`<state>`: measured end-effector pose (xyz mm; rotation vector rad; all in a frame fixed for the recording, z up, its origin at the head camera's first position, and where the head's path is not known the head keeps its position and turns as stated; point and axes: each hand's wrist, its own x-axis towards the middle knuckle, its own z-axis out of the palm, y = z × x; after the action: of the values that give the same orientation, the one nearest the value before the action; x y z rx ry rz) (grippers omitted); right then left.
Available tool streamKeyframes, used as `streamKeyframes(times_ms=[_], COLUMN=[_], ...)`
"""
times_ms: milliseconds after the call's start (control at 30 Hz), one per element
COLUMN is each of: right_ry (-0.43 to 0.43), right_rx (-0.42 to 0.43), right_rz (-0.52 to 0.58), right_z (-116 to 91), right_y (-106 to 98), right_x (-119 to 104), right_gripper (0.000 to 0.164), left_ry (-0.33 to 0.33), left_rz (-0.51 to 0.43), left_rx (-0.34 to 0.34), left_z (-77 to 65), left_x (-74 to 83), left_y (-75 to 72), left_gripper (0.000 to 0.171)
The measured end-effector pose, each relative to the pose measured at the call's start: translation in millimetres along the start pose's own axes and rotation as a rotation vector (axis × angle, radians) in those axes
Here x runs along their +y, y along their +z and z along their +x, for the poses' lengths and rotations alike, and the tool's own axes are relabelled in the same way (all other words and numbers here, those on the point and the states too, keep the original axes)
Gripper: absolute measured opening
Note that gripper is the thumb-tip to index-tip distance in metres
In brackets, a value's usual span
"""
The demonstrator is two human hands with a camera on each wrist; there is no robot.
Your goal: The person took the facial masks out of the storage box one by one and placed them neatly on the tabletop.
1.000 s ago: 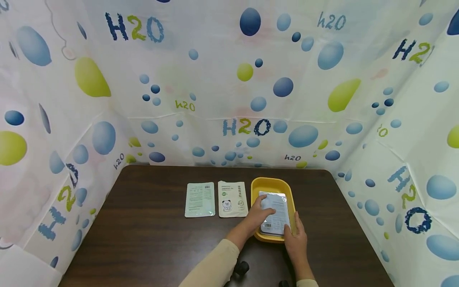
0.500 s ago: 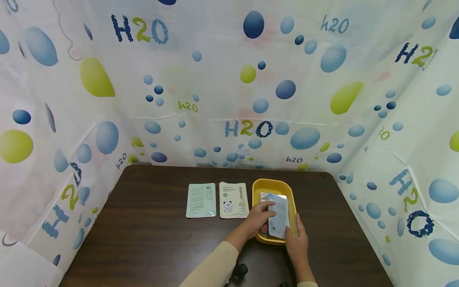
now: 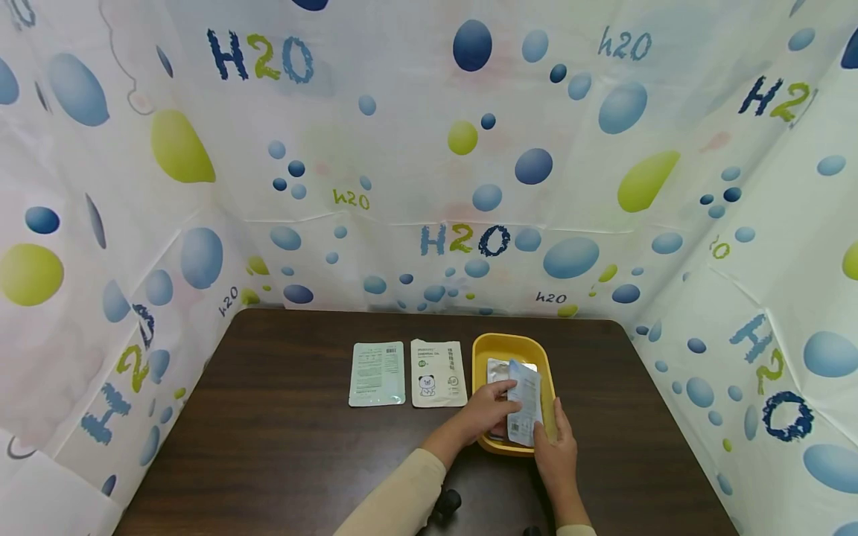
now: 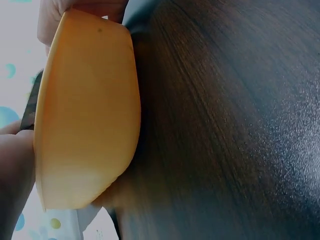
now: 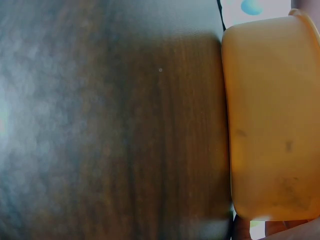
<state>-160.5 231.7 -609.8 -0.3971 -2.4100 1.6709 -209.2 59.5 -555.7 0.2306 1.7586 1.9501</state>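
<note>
A yellow plastic basin (image 3: pixel 508 342) stands at the right of the table, with several flat packets inside. My left hand (image 3: pixel 488 411) reaches over its left rim and pinches the left edge of a light blue packet (image 3: pixel 525 402). That packet is tilted, its left side raised over a silver-edged packet (image 3: pixel 497 370) beneath. My right hand (image 3: pixel 556 450) grips the basin's right front side, thumb inside by the blue packet's lower corner, fingers along the outer wall. In the left wrist view, the left thumb (image 4: pixel 15 165) shows over the rim, beside the basin's outer wall (image 4: pixel 90 105).
Left of the basin lie a cream packet with a bear print (image 3: pixel 439 374) and a pale green packet (image 3: pixel 377 374), side by side on the dark wooden table (image 3: pixel 288 432). A small black object (image 3: pixel 447 502) sits near the left forearm. Patterned curtains surround the table.
The light blue packet, flat on the others earlier, has been raised at its left edge and shifted right, uncovering the packet below. The right hand stays at the basin's side.
</note>
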Motion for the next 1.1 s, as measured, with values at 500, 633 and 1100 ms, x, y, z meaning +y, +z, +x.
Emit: streamKeyframes(times_ms=[500,633,1100], right_ry=[0.025,0.015,-0.009], right_rx=[-0.038,-0.031,0.006], right_rz=[0.027,0.014,0.001], right_z=[0,-1,-2], right_y=[-1,-1,0], right_x=[-1,-1,-3], right_gripper=[0.071,0.071,0.065], left_ry=[0.14,0.146,0.189], left_rz=[-0.163,-0.161,-0.198], left_rx=[0.12,0.143,0.226], left_z=[-0.1,0.1,-1.9], left_x=[-7.0,-6.7,8.4], left_y=[-3.0,-2.9,-29.2], left_gripper=[0.061,0.061,0.063])
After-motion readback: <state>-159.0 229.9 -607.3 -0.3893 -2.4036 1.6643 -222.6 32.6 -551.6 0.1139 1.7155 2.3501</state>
